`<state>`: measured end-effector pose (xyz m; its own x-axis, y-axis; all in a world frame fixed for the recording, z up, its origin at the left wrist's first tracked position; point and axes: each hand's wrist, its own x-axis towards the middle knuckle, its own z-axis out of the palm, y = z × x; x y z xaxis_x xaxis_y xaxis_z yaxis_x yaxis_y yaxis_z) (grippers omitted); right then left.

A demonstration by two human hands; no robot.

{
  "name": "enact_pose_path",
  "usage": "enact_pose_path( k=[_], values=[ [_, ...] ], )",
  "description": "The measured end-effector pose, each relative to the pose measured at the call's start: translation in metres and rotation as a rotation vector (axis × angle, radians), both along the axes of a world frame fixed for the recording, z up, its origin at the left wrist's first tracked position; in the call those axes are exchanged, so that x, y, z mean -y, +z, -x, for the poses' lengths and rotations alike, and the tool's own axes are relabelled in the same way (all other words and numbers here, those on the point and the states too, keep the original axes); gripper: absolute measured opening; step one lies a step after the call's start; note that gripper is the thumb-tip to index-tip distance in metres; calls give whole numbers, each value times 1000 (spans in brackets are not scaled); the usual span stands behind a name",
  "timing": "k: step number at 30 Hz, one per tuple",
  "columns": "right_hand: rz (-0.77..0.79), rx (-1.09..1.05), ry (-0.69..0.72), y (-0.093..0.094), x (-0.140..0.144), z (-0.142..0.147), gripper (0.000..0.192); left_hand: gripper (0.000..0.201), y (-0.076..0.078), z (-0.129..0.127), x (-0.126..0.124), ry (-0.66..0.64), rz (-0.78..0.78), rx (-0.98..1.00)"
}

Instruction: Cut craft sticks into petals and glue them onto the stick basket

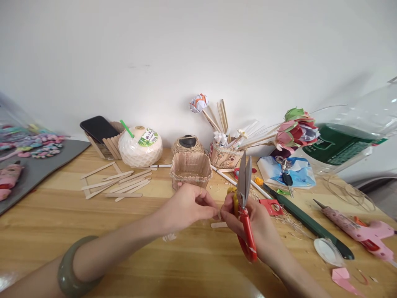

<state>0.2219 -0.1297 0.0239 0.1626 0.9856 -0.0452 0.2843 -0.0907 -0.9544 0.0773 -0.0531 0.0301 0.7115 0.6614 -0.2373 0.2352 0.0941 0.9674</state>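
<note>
Red-handled scissors (245, 207), steel blades nearly shut, pointing up, above the table (93, 215) centre-front. Bare wood w/ room in front; stick basket (190, 169) just behind, loose sticks (119, 182) back-left, glue gun (359, 227) well right. Right hand (254, 223) fingers wrapped round the handles; left hand (189, 205) fingertips pinched shut beside them, on what can't tell.

A home craft table against a plain white wall. The wooden table (62, 215) carries loose craft sticks (118, 184) at far left, a stick basket (190, 169) in the middle, paper flowers (296, 131) far right, and a pink glue gun (361, 229) near right.
</note>
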Motion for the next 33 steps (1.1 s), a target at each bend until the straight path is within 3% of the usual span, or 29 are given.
enact_pose_path(
  k=[5, 11, 17, 23, 33],
  values=[
    [39, 54, -35, -1, 0, -3, 16, 7, 10, 6, -4, 80, 83, 116],
    [52, 48, 196, 1, 7, -5, 39, 6, 21, 11, -8, 229, 84, 298],
    [121, 104, 271, 6, 9, -5, 55, 9, 25, 12, -9, 316, -43, 388],
    [87, 56, 355, 0, 8, -7, 55, 9, 22, 10, -7, 346, -63, 397],
    [99, 179, 274, 2, 8, -4, 54, 11, 16, 9, -5, 378, -109, 377]
  ],
)
